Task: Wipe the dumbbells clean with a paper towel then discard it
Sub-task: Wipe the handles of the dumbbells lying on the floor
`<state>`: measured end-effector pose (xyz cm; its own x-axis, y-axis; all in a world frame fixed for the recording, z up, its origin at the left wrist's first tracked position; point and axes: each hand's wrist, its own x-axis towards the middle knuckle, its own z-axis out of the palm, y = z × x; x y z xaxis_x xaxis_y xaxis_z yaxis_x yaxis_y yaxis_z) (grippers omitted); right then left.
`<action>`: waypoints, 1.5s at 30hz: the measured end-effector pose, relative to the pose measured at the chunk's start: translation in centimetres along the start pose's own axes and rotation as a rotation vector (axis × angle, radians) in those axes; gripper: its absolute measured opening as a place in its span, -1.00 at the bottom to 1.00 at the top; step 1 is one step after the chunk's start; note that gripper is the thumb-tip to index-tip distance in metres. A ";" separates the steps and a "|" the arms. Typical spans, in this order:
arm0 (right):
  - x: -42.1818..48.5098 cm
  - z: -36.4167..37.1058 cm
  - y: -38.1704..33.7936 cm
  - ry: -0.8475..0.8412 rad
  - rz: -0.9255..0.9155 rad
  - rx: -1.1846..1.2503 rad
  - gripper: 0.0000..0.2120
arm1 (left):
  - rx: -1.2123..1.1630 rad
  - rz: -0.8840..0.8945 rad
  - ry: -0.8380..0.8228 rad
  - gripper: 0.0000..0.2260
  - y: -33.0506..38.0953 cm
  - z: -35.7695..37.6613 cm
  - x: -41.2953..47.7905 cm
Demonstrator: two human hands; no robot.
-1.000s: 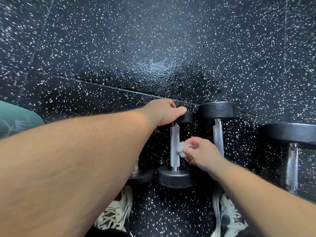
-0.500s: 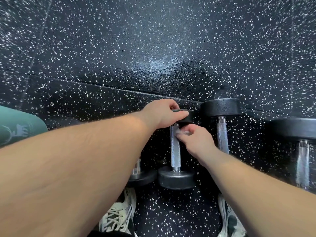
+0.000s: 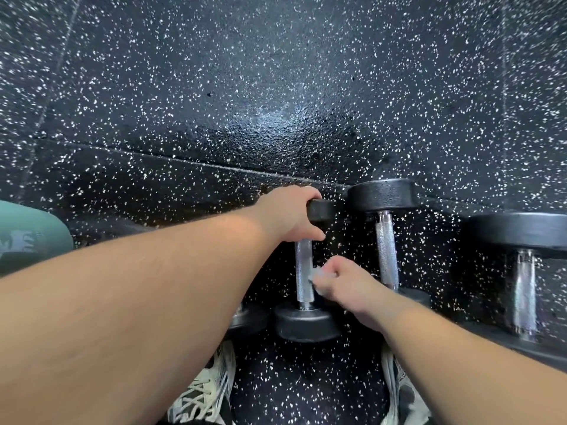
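The right hand (image 3: 349, 286) has slid back toward the person along the steel bar: half a second ago it was at the far end, just under the left hand (image 3: 287, 214), and now it sits over the near half, close to the near head (image 3: 306, 325). It looks like one pass of a back-and-forth stroke, so the bar of this dumbbell (image 3: 303, 262) is probably mid-wipe, with the heads and the neighbouring dumbbell (image 3: 387, 250) on the right still to do and the discarding well off. The right hand's grip is closed in a pinch on the wadded paper towel (image 3: 320, 276), holding it against the right side of the bar; whether the towel wraps round the back of the bar cannot be told. The left hand's grip is curled over the far head (image 3: 322, 210), steadying it. The dumbbell lies on the speckled floor (image 3: 276, 87) in front of the person's shoes (image 3: 202, 394) – long axis running near to far, one head toward the feet and the other pointing away, roughly parallel with the dumbbell beside it.
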<state>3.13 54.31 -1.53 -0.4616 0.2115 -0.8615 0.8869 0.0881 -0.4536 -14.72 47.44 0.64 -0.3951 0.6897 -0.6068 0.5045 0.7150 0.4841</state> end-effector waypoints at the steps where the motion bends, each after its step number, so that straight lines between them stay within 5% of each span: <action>1: 0.0 0.2 -0.1 -0.023 0.008 0.131 -0.80 | 0.021 0.022 0.033 -0.48 -0.1 -0.1 -0.1; 7: 0.2 1.4 -1.3 -0.170 0.004 0.258 -0.80 | 0.029 0.064 0.117 -0.56 0.0 -0.4 -0.4; 18: -1.5 -0.2 -1.7 -0.007 0.013 0.007 -0.78 | -0.085 0.144 0.106 -0.60 1.3 0.5 0.1; 23: -1.0 -0.3 -2.8 -0.120 0.019 -0.210 -0.82 | -0.038 0.064 0.041 -0.61 -0.2 -0.1 -0.4; 28: 0.3 -1.2 -3.9 0.215 -0.033 -0.335 -0.85 | -0.028 -0.018 -0.062 -0.56 -1.0 -1.1 -0.8; 32: 0.8 -0.5 -3.8 0.248 -0.118 -0.307 -0.85 | -0.141 -0.015 -0.156 -0.56 -1.1 -1.4 -0.9; 36: 1.1 -0.1 -4.4 0.545 -0.241 -0.272 -0.93 | -0.206 -0.030 -0.184 -0.59 -1.2 -1.6 -0.5; 45: 1.6 0.9 -4.0 0.501 -0.241 -0.272 -0.86 | -0.146 -0.017 -0.154 -0.61 -1.2 -1.2 -0.7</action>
<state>-1.15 53.44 -1.36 -0.6428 0.5805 -0.4998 0.7624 0.4214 -0.4911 -15.99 46.20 1.22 -0.2752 0.6594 -0.6996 0.3772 0.7434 0.5523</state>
